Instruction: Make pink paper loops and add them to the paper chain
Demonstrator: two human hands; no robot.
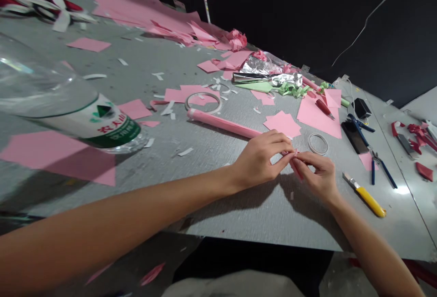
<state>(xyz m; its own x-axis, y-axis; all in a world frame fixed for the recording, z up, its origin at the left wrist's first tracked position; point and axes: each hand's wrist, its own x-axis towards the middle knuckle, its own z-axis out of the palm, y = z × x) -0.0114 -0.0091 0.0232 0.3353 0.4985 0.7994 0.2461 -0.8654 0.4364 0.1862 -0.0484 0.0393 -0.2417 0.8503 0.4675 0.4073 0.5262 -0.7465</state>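
Just above the grey table [191,188], my left hand [261,158] and my right hand [317,174] meet fingertip to fingertip. Both are closed in a pinch on a small pink paper strip [295,168], whose lower end hangs between them. The fingers hide much of it. A long rolled pink paper tube [221,124] lies behind my left hand, its right end out of sight behind the fingers. Beyond the hands are a fanned stack of pink paper squares [282,123] and a roll of tape [317,144], the tape closest to my right hand.
A large clear water bottle [112,124] lies at left. To the right are a yellow utility knife [370,201], blue-handled pliers [384,172] and a black phone [355,137]. Another tape ring [203,103], crumpled foil [261,66] and pink sheets [136,8] lie toward the dark wall.
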